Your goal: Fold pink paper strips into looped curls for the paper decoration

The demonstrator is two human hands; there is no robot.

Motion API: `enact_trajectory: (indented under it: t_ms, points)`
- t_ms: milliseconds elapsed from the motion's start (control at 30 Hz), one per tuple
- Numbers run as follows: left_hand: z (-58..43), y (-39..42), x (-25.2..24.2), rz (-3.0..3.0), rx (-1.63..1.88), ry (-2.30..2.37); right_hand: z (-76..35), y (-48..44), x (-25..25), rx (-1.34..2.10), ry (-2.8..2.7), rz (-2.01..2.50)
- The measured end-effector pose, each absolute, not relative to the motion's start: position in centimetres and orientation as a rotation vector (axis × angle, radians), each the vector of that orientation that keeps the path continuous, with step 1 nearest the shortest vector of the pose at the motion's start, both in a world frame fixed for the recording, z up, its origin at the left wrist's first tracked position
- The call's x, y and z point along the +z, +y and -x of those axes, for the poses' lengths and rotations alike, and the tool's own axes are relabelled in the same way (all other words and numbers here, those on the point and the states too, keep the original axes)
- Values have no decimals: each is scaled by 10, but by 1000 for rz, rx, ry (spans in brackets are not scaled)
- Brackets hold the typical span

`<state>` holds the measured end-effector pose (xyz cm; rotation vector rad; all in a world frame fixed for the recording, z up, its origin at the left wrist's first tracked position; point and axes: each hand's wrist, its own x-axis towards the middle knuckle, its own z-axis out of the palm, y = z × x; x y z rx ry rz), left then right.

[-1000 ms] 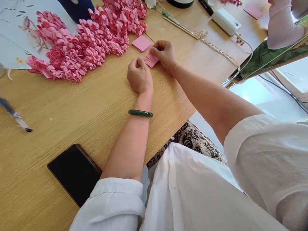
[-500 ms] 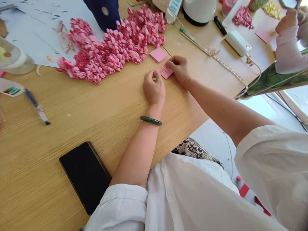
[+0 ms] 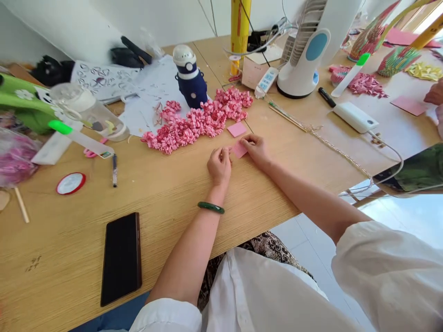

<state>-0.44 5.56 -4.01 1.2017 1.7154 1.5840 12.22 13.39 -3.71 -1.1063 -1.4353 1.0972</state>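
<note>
a small, flat piece of pink paper point(image 3: 239, 149) sits at a slant between the hands point(image 3: 220, 167).

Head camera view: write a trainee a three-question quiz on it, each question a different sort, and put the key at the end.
1. Multiple choice. Which of the person's arms wears the green bangle?
A) the left only
B) the right only
C) both

2. True or false. The black phone lies on the wooden table, and neither hand touches it.

3. Fill in the missing colour. The person's right hand holds a small ____ sheet.

Key: 1. A; 2. True; 3. pink
</note>
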Motion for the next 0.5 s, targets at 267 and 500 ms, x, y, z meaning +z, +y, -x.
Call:
enact_trajectory:
  t_ms: [267, 500]
  points:
    - [6, 49, -38, -1246, 1552, 1818, -124, 130, -41, 1199, -1409, 986]
    - [7, 49, -42, -1264, 1523, 1855, -128, 125, -40, 1221, -1443, 997]
